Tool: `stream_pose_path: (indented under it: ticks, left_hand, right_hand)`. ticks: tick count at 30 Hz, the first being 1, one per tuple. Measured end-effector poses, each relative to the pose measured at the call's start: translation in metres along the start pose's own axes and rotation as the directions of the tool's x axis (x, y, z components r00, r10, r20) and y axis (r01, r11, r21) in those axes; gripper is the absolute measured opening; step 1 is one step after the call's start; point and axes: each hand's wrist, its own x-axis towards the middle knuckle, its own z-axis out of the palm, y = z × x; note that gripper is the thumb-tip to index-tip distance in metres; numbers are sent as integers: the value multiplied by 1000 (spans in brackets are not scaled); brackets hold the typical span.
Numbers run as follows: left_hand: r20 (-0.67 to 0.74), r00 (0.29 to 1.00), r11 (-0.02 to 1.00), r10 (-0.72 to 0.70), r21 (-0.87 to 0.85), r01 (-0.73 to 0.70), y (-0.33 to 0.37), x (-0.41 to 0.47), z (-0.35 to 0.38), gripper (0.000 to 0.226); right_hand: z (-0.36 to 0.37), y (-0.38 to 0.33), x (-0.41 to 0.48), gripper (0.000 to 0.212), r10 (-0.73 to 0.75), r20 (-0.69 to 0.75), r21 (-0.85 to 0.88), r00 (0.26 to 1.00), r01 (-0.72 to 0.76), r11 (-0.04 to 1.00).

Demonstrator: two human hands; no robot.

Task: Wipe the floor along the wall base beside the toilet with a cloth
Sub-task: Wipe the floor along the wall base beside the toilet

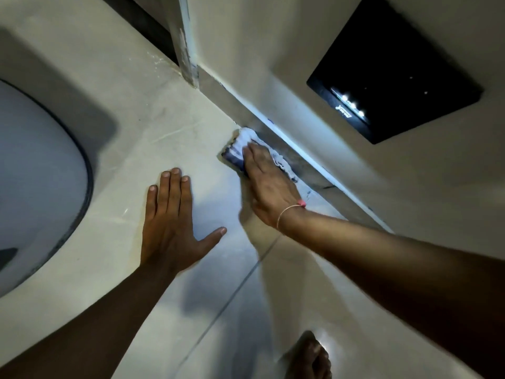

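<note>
A crumpled white and blue cloth [240, 144] lies on the pale tiled floor [169, 127], pushed up against the grey skirting [276, 138] at the wall base. My right hand [269, 184] lies flat on the cloth and presses it down, fingers pointing toward the far corner; a thin band circles its wrist. My left hand [170, 222] rests palm down on the bare floor, fingers spread, about a hand's width left of the cloth. The white toilet [35, 187] fills the left edge of the view.
A black panel [393, 67] with small lights is set in the wall above the skirting. A door frame post [185, 42] meets the floor at the far corner. My foot [310, 356] shows at the bottom. Grout lines cross the tiles.
</note>
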Motion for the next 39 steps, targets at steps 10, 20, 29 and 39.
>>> stream_pose_path:
  ticks: [10,20,29,39]
  left_hand:
    - [10,1000,999,16,-36,-15,-5,-1,-4,117]
    - [25,1000,1000,4,-2,-4,0,1,-2,122]
    - [9,1000,1000,-15,-26,15,2,-1,2,119]
    - [-10,1000,1000,-10,-26,10,2,-2,0,116]
  right_hand:
    - [8,14,-32,61,104,-77,55,992,-100,993]
    - [2,-47,64,76,1,-180,164,984,29,986]
    - [5,80,-146,65,306,-176,115,936,-289,950]
    - [11,49,-81,64,39,-51,-388,998,-56,920]
